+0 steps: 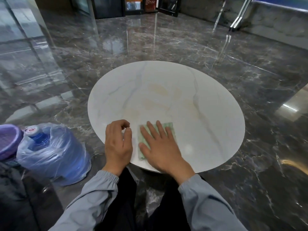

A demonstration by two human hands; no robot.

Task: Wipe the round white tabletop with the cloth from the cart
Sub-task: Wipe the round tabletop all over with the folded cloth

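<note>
Head view: right hand presses green cloth on tabletop

The round white tabletop has grey veining and faint yellowish patches near its centre. A folded green cloth lies flat on it, close to the near edge. Glossy dark marble floor surrounds it.

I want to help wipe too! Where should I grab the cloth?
Pinch the cloth at its far right corner, coming down from above on the far side. It lies flat on the tabletop under the straight fingers of the right hand, and that corner pokes out past the fingertips. The left hand beside it holds nothing.
</note>
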